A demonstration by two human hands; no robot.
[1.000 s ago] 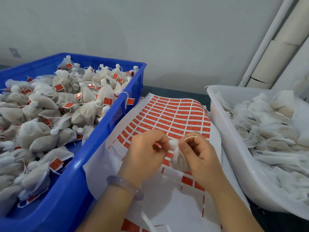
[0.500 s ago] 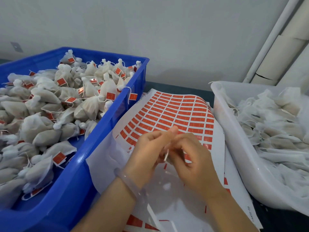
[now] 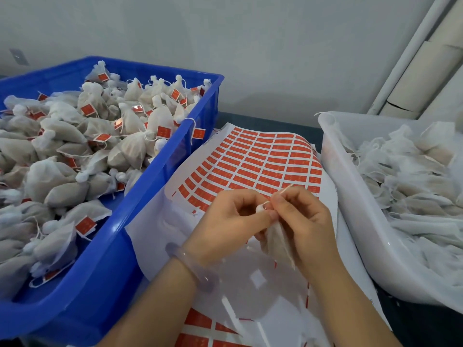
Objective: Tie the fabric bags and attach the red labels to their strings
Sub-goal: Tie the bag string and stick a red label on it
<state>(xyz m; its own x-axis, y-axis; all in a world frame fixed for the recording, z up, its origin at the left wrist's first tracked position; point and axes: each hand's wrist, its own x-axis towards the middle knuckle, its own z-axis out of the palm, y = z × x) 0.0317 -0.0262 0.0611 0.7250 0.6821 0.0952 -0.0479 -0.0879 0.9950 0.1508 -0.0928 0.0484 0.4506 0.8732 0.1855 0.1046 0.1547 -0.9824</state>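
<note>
A small white fabric bag [image 3: 277, 242] hangs between my two hands over the label sheet. My left hand [image 3: 226, 225] pinches its gathered neck. My right hand [image 3: 304, 221] pinches the bag's thin string [image 3: 285, 190], which runs up and to the right from my fingertips. The sheet of red labels [image 3: 253, 164] lies under my hands, curved up at its far end, with its near rows peeled bare.
A blue crate [image 3: 140, 204] on the left is heaped with tied bags carrying red labels. A white tub [image 3: 350, 221] on the right holds several untied bags. A wall and a white pipe [image 3: 400, 56] stand behind.
The bag was hidden between my fingers half a second ago and now hangs below them. My right hand has drawn the string out up and to the right.
</note>
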